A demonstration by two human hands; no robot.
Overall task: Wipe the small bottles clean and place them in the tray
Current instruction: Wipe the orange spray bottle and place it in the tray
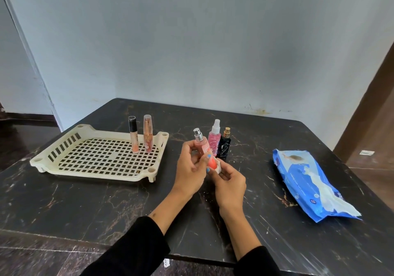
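— Item held?
— Peach spray bottle (201, 147), above the table (85, 201), gripped in my left hand (191, 167); my right hand (229, 181) pinches a white wipe (216, 167) against its base.
— Tray (53, 160)?
— Two tubes (140, 137) standing inside, left of my hands.

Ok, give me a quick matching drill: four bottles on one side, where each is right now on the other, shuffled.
1. peach spray bottle
2. black-capped tube
3. pink mist bottle
4. dark perfume bottle

A. upright in the tray
B. on the table, rightmost of the group
C. held in the left hand
D. on the table, just behind the held bottle

Pairs: 1-C, 2-A, 3-D, 4-B
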